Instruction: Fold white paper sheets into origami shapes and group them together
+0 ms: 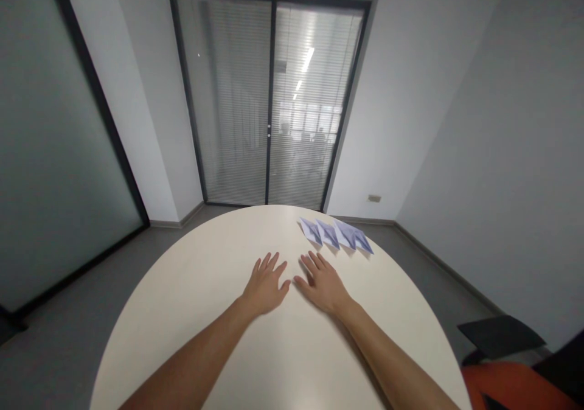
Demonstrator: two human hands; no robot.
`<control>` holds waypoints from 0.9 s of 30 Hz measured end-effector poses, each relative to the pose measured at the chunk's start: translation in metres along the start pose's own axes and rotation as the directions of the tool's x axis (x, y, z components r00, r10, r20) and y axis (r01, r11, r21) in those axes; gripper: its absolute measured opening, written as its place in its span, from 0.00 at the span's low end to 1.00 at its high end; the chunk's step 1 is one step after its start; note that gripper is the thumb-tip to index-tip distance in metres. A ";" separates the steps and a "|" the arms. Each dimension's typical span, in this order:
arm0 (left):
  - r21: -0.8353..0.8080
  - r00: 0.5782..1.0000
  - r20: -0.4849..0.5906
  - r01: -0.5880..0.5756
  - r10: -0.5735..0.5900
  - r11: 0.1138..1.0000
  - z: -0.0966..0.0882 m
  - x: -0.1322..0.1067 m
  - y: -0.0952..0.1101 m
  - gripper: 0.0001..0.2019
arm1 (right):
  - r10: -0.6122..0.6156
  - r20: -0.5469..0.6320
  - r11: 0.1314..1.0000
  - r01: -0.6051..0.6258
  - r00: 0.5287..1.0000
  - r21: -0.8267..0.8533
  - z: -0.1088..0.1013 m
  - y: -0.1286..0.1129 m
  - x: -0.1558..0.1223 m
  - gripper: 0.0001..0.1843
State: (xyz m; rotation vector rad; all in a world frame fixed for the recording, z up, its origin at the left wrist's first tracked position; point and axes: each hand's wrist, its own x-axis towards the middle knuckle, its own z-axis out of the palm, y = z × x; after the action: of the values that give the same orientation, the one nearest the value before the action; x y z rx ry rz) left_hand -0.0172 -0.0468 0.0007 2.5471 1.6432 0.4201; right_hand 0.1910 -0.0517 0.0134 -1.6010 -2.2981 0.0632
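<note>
Both of my hands are over the middle of a round white table (191,288), palms down. My left hand (267,285) has its fingers spread and holds nothing. A small gap to its right, my right hand (323,282) is likewise stretched out with nothing in it. Just beyond the right hand, near the table's far right edge, several folded pale-blue and white paper pieces (329,235) lie in an overlapping row. Neither hand touches the papers. Whether the palms rest fully on the tabletop is hard to tell.
An orange-seated chair (515,385) with a black armrest (500,336) stands at the lower right, close to the table's edge. Behind the table is a dark-framed glass partition with blinds (228,106). A wall outlet (374,198) is low on the back wall.
</note>
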 end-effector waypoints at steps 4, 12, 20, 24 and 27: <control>-0.013 1.000 0.026 -0.009 0.009 1.000 0.002 0.002 0.001 0.30 | 0.025 0.115 0.999 -0.030 0.993 0.045 0.003 0.005 -0.006 0.39; -0.018 0.999 0.050 -0.001 0.002 1.000 0.005 0.005 0.003 0.30 | 0.025 0.144 0.998 -0.034 0.989 0.061 0.002 0.009 -0.005 0.39; -0.021 0.999 0.053 -0.005 0.006 1.000 0.003 0.005 0.004 0.30 | 0.034 0.145 0.998 -0.040 0.989 0.044 0.000 0.006 -0.004 0.38; -0.020 0.998 0.056 -0.008 0.009 1.000 0.002 0.005 0.003 0.30 | 0.036 0.137 0.998 -0.042 0.990 0.042 0.001 0.005 -0.004 0.38; -0.017 0.998 0.056 -0.006 0.007 1.000 0.002 0.005 0.002 0.30 | 0.028 0.113 0.999 -0.033 0.993 0.035 0.000 0.004 -0.004 0.37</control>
State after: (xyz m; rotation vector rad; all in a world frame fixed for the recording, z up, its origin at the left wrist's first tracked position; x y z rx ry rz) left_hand -0.0135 -0.0431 0.0001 2.5284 1.6056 0.3583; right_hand 0.1956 -0.0543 0.0117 -1.6536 -2.3419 0.2074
